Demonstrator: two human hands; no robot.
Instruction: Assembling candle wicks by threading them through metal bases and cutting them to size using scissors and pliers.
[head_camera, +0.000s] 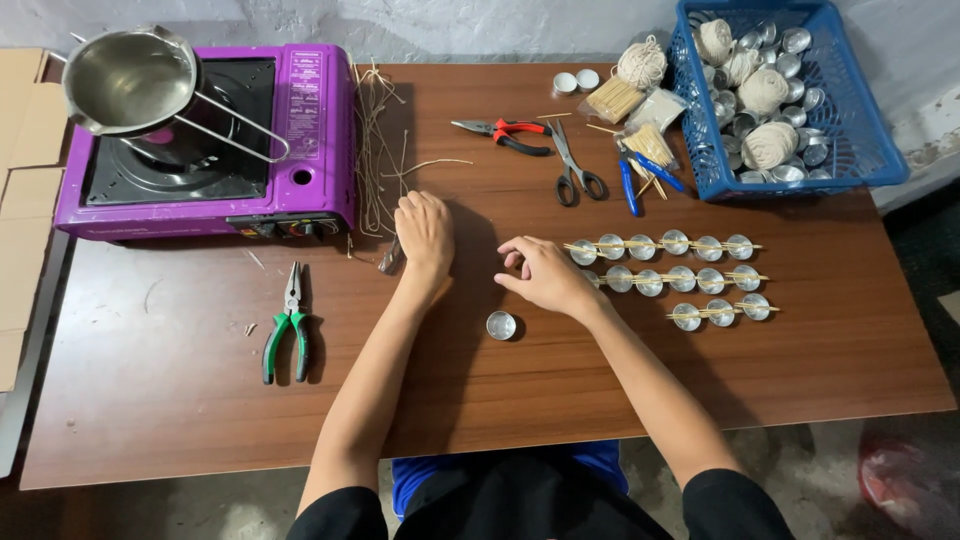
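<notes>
My left hand (425, 232) rests knuckles-up on the brown table (180, 400), its fingers at the lower end of a bundle of pale wick strings (378, 150). Whether it grips a strand is hidden. My right hand (545, 275) lies to the right, fingers loosely curled and holding nothing I can see. A single small metal cup (501, 325) stands on the table just below and between the hands. Right of my right hand are three rows of small metal cups (665, 280) with thin wooden sticks laid across them.
A purple portable gas stove (300, 150) with a steel pouring pot (130, 80) sits far left. Green-handled pliers (287, 325) lie below it. Red-handled pliers (510, 135), scissors (575, 165), blue-handled tools (640, 178) and stick bundles (615, 98) lie at the back. A blue basket (860, 150) holds cups and string balls.
</notes>
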